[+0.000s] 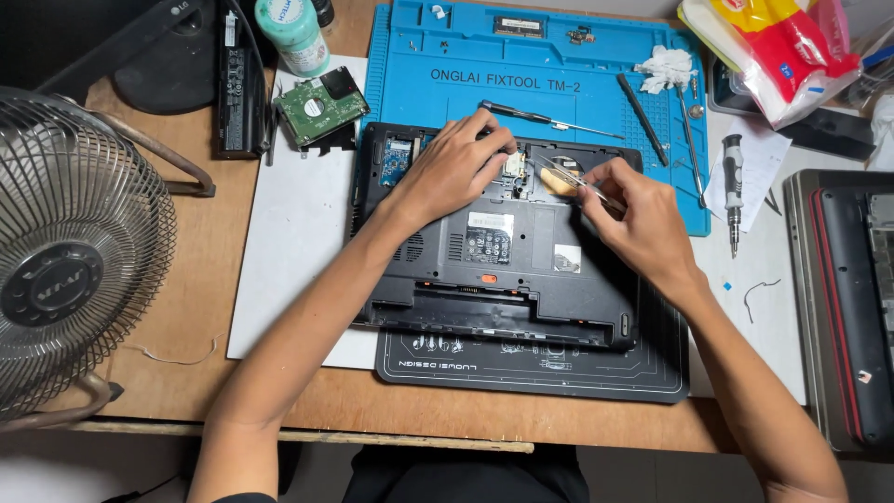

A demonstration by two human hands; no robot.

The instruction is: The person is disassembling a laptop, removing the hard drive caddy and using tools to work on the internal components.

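Your left hand (454, 168) lies spread over the upturned black laptop (498, 251), its fingertips curled down onto the rim of the open bay (535, 172) just ahead of them, gripping nothing. Your right hand (643, 224) is pinched shut on thin metal tweezers (582, 183), whose tips reach from your fingers leftward into that same bay, close beside your left fingertips. The laptop lies directly under both wrists, on a black mat (531, 368).

The parts in the bay look small and fragile, and probably light enough to slip, so a gentle pinch at an edge seems wiser than pressing on a board. The laptop shell looks stiff and fairly heavy; the flat of your left hand should steady it. A screwdriver (540, 116) lies just beyond your left fingertips on the blue mat (419, 84).
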